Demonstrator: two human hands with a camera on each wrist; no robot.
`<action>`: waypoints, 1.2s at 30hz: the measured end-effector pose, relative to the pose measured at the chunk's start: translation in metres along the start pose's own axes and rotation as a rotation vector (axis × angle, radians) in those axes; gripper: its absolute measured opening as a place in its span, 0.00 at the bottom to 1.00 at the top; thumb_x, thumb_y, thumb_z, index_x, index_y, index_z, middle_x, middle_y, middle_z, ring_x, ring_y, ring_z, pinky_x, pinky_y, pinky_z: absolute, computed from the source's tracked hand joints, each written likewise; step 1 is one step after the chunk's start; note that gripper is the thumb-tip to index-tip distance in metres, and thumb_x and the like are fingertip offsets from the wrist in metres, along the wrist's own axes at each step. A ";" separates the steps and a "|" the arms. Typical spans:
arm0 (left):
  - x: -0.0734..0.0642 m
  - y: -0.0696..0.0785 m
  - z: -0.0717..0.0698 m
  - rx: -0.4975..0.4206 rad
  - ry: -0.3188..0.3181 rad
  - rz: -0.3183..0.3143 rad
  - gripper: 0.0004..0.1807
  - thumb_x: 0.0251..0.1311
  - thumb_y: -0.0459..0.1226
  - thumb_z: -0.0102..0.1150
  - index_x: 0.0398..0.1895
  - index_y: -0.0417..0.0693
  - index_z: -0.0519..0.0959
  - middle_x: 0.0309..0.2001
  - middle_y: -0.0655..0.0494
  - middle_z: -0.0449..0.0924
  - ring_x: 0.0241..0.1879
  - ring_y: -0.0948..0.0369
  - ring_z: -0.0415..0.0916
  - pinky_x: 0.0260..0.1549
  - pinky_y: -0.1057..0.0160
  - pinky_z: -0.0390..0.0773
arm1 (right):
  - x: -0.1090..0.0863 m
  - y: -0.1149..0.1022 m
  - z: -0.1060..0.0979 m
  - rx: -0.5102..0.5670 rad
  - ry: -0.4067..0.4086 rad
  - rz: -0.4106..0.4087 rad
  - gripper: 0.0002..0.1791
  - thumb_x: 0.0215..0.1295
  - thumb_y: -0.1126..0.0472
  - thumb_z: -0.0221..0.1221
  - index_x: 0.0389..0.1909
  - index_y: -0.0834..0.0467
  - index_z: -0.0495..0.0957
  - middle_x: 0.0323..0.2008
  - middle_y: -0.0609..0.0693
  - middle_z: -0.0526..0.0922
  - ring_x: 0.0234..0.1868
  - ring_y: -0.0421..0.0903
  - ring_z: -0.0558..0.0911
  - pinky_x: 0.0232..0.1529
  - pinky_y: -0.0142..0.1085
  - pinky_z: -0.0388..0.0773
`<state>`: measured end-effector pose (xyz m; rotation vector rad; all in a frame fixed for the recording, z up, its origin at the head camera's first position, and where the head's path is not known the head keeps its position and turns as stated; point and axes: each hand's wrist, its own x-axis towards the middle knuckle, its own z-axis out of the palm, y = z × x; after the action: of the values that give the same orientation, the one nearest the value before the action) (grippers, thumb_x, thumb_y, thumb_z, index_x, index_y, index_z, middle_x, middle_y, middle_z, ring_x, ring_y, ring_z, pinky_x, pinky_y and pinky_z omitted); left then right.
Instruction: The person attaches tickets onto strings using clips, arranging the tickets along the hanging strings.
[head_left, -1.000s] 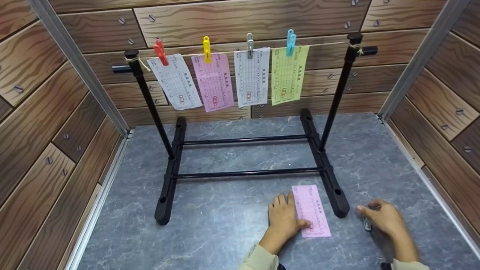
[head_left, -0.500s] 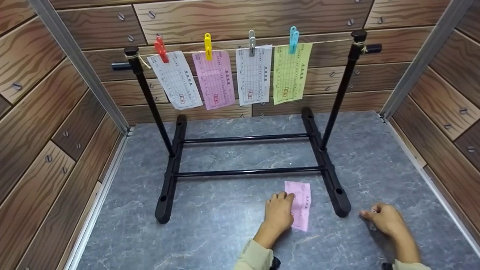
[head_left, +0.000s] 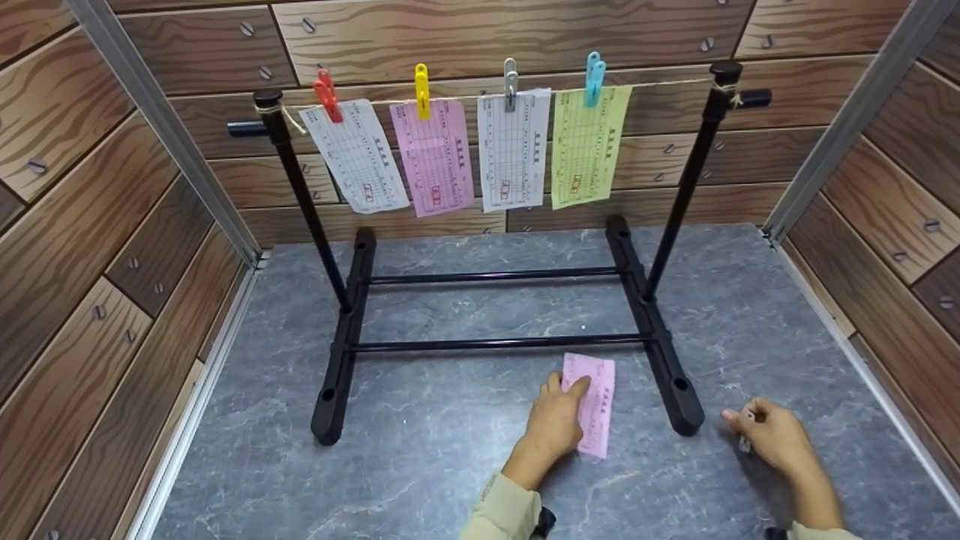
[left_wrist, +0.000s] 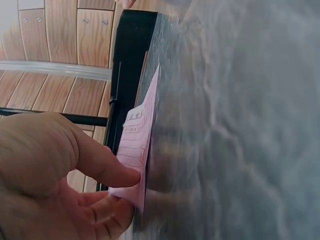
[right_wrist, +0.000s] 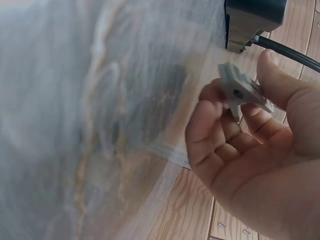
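Observation:
My left hand [head_left: 551,424] pinches the left side of a pink printed paper slip [head_left: 598,409] low over the grey tabletop. In the left wrist view the thumb lies on top of the slip [left_wrist: 134,142] with fingers underneath, and the paper bends at that edge. To the right, beyond the rack's foot, my right hand [head_left: 780,439] holds a grey clothespin [right_wrist: 237,90] with curled fingers just above the table. Four-sided slips in white, pink, white and yellow-green hang from a string [head_left: 667,84], each under one clip: red [head_left: 326,95], yellow [head_left: 422,91], grey [head_left: 511,85] and blue [head_left: 594,79].
A black rack stands on the table, with a left post [head_left: 307,202], a right post [head_left: 686,187] and a front crossbar [head_left: 495,345]. Its right foot [head_left: 679,390] lies between my hands. Wood-patterned walls [head_left: 892,195] enclose the table on the back and both sides.
My left hand has taken hold of the pink slip and shifted it left and slightly away from me. The right hand stays nearly in place while the clothespin turns upward in its fingers.

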<state>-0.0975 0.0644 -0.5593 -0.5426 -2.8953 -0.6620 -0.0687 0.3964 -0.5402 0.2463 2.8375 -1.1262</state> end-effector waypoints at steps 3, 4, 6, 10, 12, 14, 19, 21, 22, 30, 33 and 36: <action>0.000 -0.002 0.001 -0.046 0.020 -0.030 0.42 0.38 0.26 0.72 0.65 0.55 0.77 0.57 0.36 0.70 0.50 0.46 0.76 0.41 0.54 0.81 | 0.000 -0.001 0.000 0.020 0.022 0.014 0.19 0.71 0.50 0.62 0.27 0.59 0.73 0.18 0.49 0.76 0.19 0.46 0.74 0.21 0.36 0.70; 0.000 -0.003 0.002 -0.061 0.029 -0.039 0.42 0.39 0.26 0.72 0.65 0.55 0.78 0.57 0.36 0.71 0.49 0.46 0.76 0.40 0.54 0.81 | 0.000 -0.001 0.000 0.027 0.028 0.018 0.19 0.71 0.49 0.62 0.27 0.59 0.74 0.18 0.49 0.75 0.18 0.46 0.74 0.21 0.36 0.71; 0.000 -0.004 0.002 -0.086 0.043 -0.051 0.41 0.39 0.25 0.71 0.64 0.55 0.79 0.55 0.37 0.71 0.46 0.47 0.77 0.39 0.54 0.81 | 0.000 -0.002 -0.001 0.053 0.031 0.035 0.20 0.71 0.48 0.61 0.28 0.60 0.76 0.18 0.49 0.75 0.18 0.46 0.75 0.21 0.37 0.72; 0.002 -0.007 0.000 -0.146 0.036 -0.027 0.37 0.38 0.24 0.70 0.59 0.52 0.82 0.47 0.44 0.74 0.39 0.51 0.77 0.36 0.57 0.80 | -0.001 -0.002 -0.001 0.095 0.032 0.053 0.20 0.71 0.48 0.61 0.32 0.63 0.77 0.20 0.49 0.76 0.19 0.47 0.76 0.21 0.37 0.76; 0.005 -0.008 -0.002 -0.198 0.013 -0.006 0.36 0.38 0.22 0.69 0.58 0.50 0.82 0.46 0.47 0.74 0.39 0.53 0.77 0.38 0.59 0.79 | -0.001 -0.002 -0.001 0.105 0.031 0.046 0.19 0.72 0.51 0.61 0.34 0.66 0.77 0.22 0.50 0.77 0.21 0.46 0.77 0.22 0.36 0.77; 0.007 -0.009 -0.004 -0.275 -0.029 -0.004 0.37 0.38 0.21 0.66 0.60 0.49 0.81 0.47 0.50 0.75 0.42 0.56 0.76 0.42 0.62 0.78 | -0.002 -0.002 0.000 0.109 0.034 0.013 0.17 0.73 0.56 0.61 0.39 0.70 0.78 0.24 0.51 0.78 0.23 0.45 0.78 0.23 0.36 0.79; 0.015 -0.010 -0.012 -0.471 -0.070 0.004 0.38 0.43 0.19 0.58 0.64 0.48 0.79 0.54 0.52 0.79 0.52 0.60 0.75 0.52 0.64 0.75 | -0.003 0.000 0.002 0.113 0.043 -0.062 0.19 0.70 0.65 0.61 0.56 0.74 0.74 0.28 0.53 0.80 0.22 0.44 0.78 0.21 0.36 0.78; 0.018 -0.010 -0.015 -0.530 -0.070 0.005 0.38 0.45 0.19 0.55 0.65 0.48 0.78 0.56 0.52 0.79 0.56 0.60 0.74 0.57 0.63 0.73 | -0.003 0.000 0.002 0.117 0.040 -0.063 0.23 0.70 0.65 0.61 0.60 0.73 0.71 0.28 0.53 0.80 0.21 0.45 0.77 0.21 0.36 0.77; 0.020 -0.010 -0.017 -0.558 -0.068 0.001 0.38 0.45 0.19 0.55 0.65 0.48 0.78 0.57 0.51 0.79 0.57 0.60 0.74 0.58 0.62 0.72 | -0.003 0.001 0.001 0.121 0.037 -0.058 0.25 0.70 0.64 0.61 0.62 0.73 0.69 0.28 0.53 0.80 0.21 0.46 0.77 0.21 0.36 0.76; 0.031 -0.015 -0.029 -0.803 -0.050 -0.006 0.48 0.41 0.14 0.46 0.73 0.47 0.68 0.57 0.48 0.76 0.41 0.64 0.74 0.40 0.64 0.78 | -0.002 0.002 -0.002 0.118 0.005 -0.013 0.31 0.71 0.61 0.61 0.65 0.76 0.62 0.33 0.57 0.85 0.24 0.48 0.79 0.22 0.36 0.75; 0.035 -0.016 -0.035 -0.761 -0.018 0.028 0.46 0.42 0.13 0.46 0.71 0.44 0.70 0.50 0.50 0.75 0.36 0.65 0.70 0.36 0.67 0.76 | -0.001 0.003 -0.001 0.121 0.002 -0.021 0.28 0.71 0.62 0.61 0.61 0.78 0.64 0.40 0.65 0.85 0.25 0.48 0.80 0.23 0.36 0.76; 0.040 -0.015 -0.041 -0.696 0.002 0.042 0.41 0.43 0.14 0.47 0.67 0.40 0.74 0.51 0.49 0.76 0.42 0.63 0.72 0.43 0.67 0.75 | 0.000 0.004 0.000 0.117 -0.006 -0.025 0.26 0.71 0.62 0.61 0.59 0.78 0.66 0.45 0.70 0.83 0.28 0.48 0.81 0.25 0.36 0.77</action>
<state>-0.1382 0.0463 -0.5204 -0.6565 -2.5768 -1.6669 -0.0680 0.3992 -0.5424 0.2143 2.7809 -1.2971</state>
